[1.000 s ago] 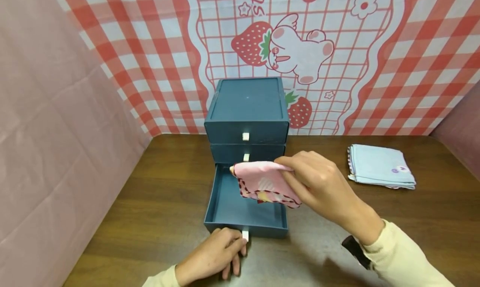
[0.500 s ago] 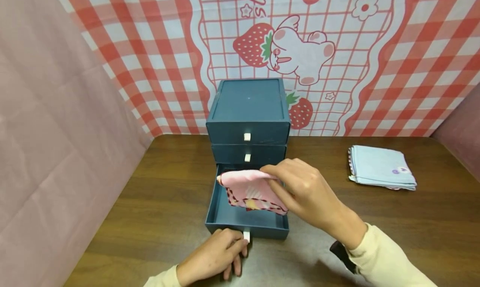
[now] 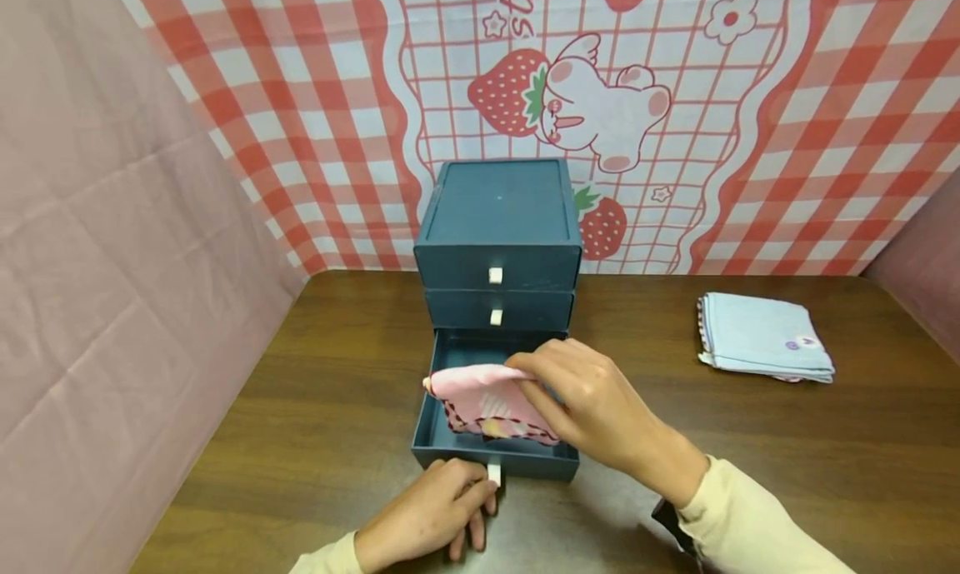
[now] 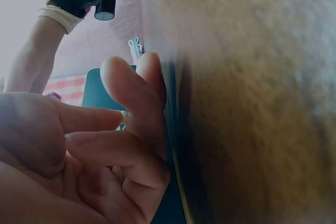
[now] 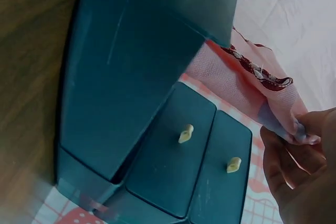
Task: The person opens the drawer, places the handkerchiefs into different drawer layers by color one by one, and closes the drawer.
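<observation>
At bottom centre, the left hand (image 3: 435,511) pinches a small white tab handle (image 3: 494,474), one of three, on the pulled-out lowest drawer (image 3: 534,467) of a dark-teal plastic three-drawer cabinet (image 3: 495,203). Above that drawer, the right hand (image 3: 600,399) grips one pink cloth (image 3: 476,397), edged red and white. Middle right lies one folded pale-blue cloth bundle (image 3: 761,328). Top centre, the red-checked fabric backdrop (image 3: 300,141) reads "str", sideways.

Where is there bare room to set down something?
Bare tabletop lies between the pink curtain and drawer unit, and between that unit and the light-blue cloth. Crowded: the open bottom drawer, left hand at its handle, right hand holding pink cloth at its opening.
</observation>
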`<move>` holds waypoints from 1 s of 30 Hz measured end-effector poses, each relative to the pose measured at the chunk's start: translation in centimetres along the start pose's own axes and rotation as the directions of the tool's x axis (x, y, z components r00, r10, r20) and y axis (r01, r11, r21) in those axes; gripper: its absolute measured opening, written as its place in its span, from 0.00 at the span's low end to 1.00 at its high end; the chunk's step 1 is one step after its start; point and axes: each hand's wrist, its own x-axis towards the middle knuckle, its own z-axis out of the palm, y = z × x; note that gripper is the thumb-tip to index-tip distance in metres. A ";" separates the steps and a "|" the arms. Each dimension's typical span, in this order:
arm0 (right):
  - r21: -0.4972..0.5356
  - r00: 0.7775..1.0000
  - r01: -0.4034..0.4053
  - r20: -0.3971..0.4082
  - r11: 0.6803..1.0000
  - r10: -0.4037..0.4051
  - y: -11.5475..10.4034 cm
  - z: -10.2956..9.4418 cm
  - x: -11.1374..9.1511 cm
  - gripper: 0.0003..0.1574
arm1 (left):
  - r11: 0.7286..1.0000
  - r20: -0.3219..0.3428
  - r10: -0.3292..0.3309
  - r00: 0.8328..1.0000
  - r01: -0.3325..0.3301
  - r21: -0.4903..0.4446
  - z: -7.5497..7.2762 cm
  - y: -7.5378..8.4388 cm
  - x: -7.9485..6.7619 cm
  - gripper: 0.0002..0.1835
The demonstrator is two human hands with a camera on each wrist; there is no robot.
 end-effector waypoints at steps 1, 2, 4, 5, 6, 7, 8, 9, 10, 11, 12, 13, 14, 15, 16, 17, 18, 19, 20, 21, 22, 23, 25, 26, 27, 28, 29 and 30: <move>0.003 1.000 -0.002 -0.002 1.000 0.002 0.1 0.1 -0.1 0.08 | 1.000 0.002 -0.002 1.000 0.002 -0.001 0.0 0.0 0.0 0.16; 0.004 1.000 -0.004 -0.002 1.000 0.004 0.1 0.2 -0.2 0.08 | 1.000 0.003 -0.003 1.000 0.003 -0.001 0.0 0.0 0.1 0.16; 0.006 1.000 -0.009 -0.003 1.000 0.009 0.2 0.4 -0.4 0.08 | 1.000 0.001 -0.002 1.000 0.002 0.001 -0.1 0.1 0.1 0.16; 0.009 1.000 -0.010 -0.004 1.000 0.010 0.3 0.5 -0.5 0.08 | 1.000 0.000 -0.003 1.000 0.003 0.002 -0.1 0.1 0.1 0.16; 0.010 1.000 -0.014 -0.001 1.000 0.014 0.3 0.7 -0.6 0.08 | 1.000 -0.002 -0.001 1.000 0.001 0.003 -0.1 0.1 0.1 0.16; 0.011 1.000 -0.016 0.002 1.000 0.016 0.3 0.8 -0.7 0.08 | 1.000 -0.005 0.000 1.000 0.000 0.006 0.0 0.1 0.1 0.16; 0.014 1.000 -0.018 0.006 1.000 0.018 0.3 1.0 -0.9 0.08 | 1.000 -0.008 0.003 1.000 -0.003 0.007 0.0 0.0 0.0 0.16; 0.017 1.000 -0.021 0.012 1.000 0.021 0.3 1.1 -1.0 0.08 | 1.000 -0.009 0.007 1.000 -0.007 0.009 0.1 0.0 0.0 0.16; 0.021 1.000 -0.026 0.018 0.999 0.026 0.3 1.3 -1.1 0.08 | 1.000 -0.010 0.011 1.000 -0.011 0.010 0.1 0.0 -0.1 0.16; 0.026 0.999 -0.031 0.023 0.999 0.031 0.3 1.4 -1.2 0.08 | 1.000 -0.010 0.015 1.000 -0.015 0.010 0.1 0.0 -0.2 0.16; 0.031 0.999 -0.038 0.029 0.999 0.037 0.3 1.5 -1.3 0.08 | 1.000 -0.011 0.022 1.000 -0.022 0.011 0.2 -0.1 -0.2 0.16; 0.035 0.998 -0.045 0.034 0.998 0.044 0.3 1.7 -1.4 0.08 | 1.000 -0.013 0.028 1.000 -0.027 0.013 0.2 -0.1 -0.2 0.16; 0.042 0.998 -0.054 0.039 0.998 0.052 0.4 1.8 -1.4 0.08 | 0.999 -0.013 0.034 0.999 -0.034 0.013 0.2 -0.1 -0.2 0.16; 0.048 0.997 -0.063 0.043 0.997 0.061 0.4 1.9 -1.5 0.08 | 0.999 -0.014 0.038 0.999 -0.038 0.012 0.1 -0.1 -0.2 0.16; 0.053 0.996 -0.072 0.047 0.996 0.070 0.4 2.0 -1.5 0.08 | 0.999 -0.014 0.040 0.999 -0.039 0.010 0.2 -0.1 -0.2 0.16; 0.057 0.996 -0.079 0.049 0.995 0.077 0.5 2.1 -1.6 0.08 | 0.999 -0.013 0.040 0.999 -0.040 0.006 0.2 -0.2 -0.3 0.16; 0.057 0.995 -0.089 0.054 0.994 0.086 0.5 2.2 -1.7 0.08 | 0.999 -0.013 0.041 0.999 -0.041 0.005 0.2 -0.2 -0.3 0.16; 0.056 0.994 -0.097 0.058 0.994 0.093 0.6 2.3 -1.7 0.08 | 0.999 -0.012 0.041 0.999 -0.041 0.002 0.2 -0.2 -0.3 0.16; 0.053 0.993 -0.104 0.062 0.993 0.100 0.7 2.3 -1.8 0.08 | 0.999 -0.012 0.040 0.999 -0.040 -0.005 0.2 -0.2 -0.3 0.16; 0.048 0.993 -0.107 0.064 0.993 0.104 0.7 2.4 -1.9 0.08 | 0.999 -0.012 0.040 0.999 -0.040 -0.012 0.2 -0.3 -0.3 0.16; 0.041 0.992 -0.113 0.068 0.993 0.110 0.8 2.5 -1.9 0.08 | 0.999 -0.012 0.040 0.999 -0.040 -0.020 0.2 -0.3 -0.3 0.16; 0.034 0.991 -0.117 0.071 0.993 0.114 0.9 2.5 -2.0 0.07 | 0.999 -0.013 0.040 0.999 -0.040 -0.029 0.3 -0.3 -0.3 0.16; 0.019 0.989 -0.128 0.078 0.992 0.126 1.1 2.6 -2.1 0.07 | 0.998 -0.017 0.042 0.999 -0.043 -0.040 0.3 -0.3 -0.3 0.16; 0.010 0.988 -0.132 0.081 0.991 0.131 1.2 2.6 -2.1 0.07 | 0.998 -0.018 0.044 0.999 -0.045 -0.045 0.4 -0.3 -0.3 0.16; 0.004 0.988 -0.134 0.081 0.991 0.134 1.3 2.7 -2.2 0.07 | 0.998 -0.019 0.047 0.999 -0.048 -0.046 0.4 -0.3 -0.3 0.16; -0.005 0.987 -0.139 0.083 0.990 0.139 1.4 2.7 -2.3 0.07 | 0.998 -0.021 0.050 0.999 -0.051 -0.044 0.4 -0.3 -0.3 0.16; -0.012 0.986 -0.141 0.083 0.990 0.142 1.6 2.8 -2.3 0.08 | 0.998 -0.023 0.054 0.998 -0.055 -0.038 0.4 -0.3 -0.3 0.16; -0.020 0.986 -0.145 0.084 0.989 0.147 1.7 2.9 -2.4 0.08 | 0.998 -0.023 0.056 0.998 -0.057 -0.033 0.4 -0.3 -0.3 0.16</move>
